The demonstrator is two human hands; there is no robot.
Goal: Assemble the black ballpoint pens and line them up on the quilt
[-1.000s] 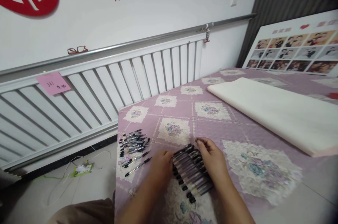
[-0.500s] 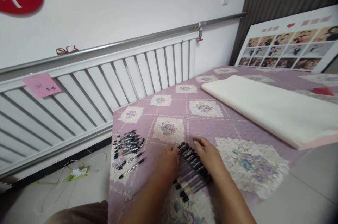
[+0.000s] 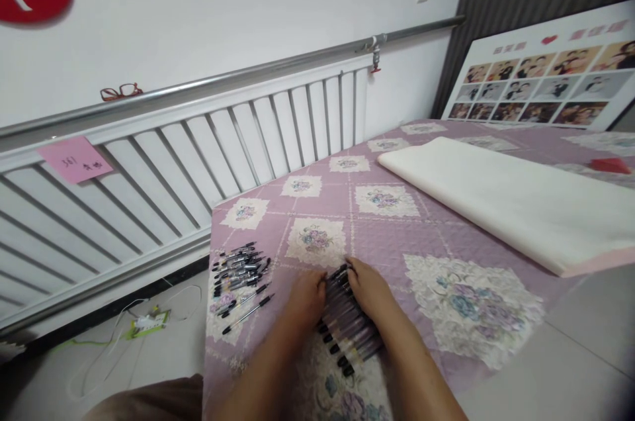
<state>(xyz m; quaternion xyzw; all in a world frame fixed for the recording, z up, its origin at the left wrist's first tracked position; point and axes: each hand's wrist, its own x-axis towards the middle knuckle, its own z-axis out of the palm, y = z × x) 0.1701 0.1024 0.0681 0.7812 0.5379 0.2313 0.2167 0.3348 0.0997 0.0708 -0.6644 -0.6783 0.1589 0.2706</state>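
A row of clear pens with black ends (image 3: 351,323) lies side by side on the purple floral cover (image 3: 278,235), between my two hands. My left hand (image 3: 308,295) presses against the left side of the row, its fingers curled near the top ends. From the right, my right hand (image 3: 370,287) closes over the top ends of the pens, hiding some of them. A loose pile of similar pens (image 3: 241,269) lies at the left edge of the cover. Apart from that pile, a single pen (image 3: 248,314) lies slantwise just below it.
A folded cream cloth (image 3: 496,199) lies at the right, with a red paper piece (image 3: 610,165) behind it. A white radiator (image 3: 223,143) carries a pink note (image 3: 75,159). Glasses (image 3: 122,92) rest on the pipe. A photo board (image 3: 546,70) leans at the back.
My right hand has moved left and now covers the pens' top ends. My left hand has shifted slightly left. The row looks more closely gathered at its top.
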